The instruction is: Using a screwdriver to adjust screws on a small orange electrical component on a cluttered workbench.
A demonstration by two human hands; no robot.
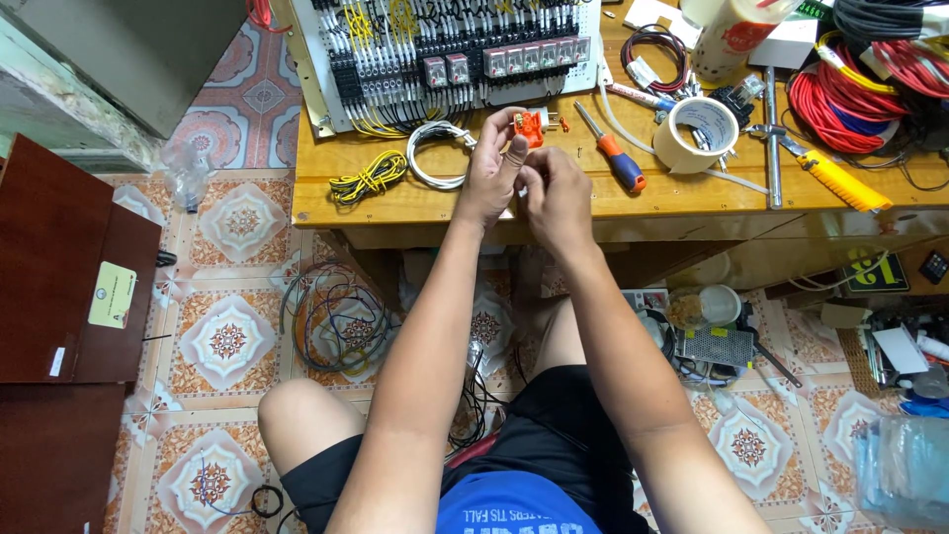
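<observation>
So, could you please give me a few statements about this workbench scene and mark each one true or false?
1. The left hand holds a small orange part. True.
2. The screwdriver is in the right hand. False: it lies on the wooden table, apart from both hands.
3. A roll of tape sits on the table to the right of the screwdriver. True.
4. The yellow-and-black wire bundle lies on the floor. False: it rests on the table, left of the hands.
5. The wired panel is beyond the hands. True.
</observation>
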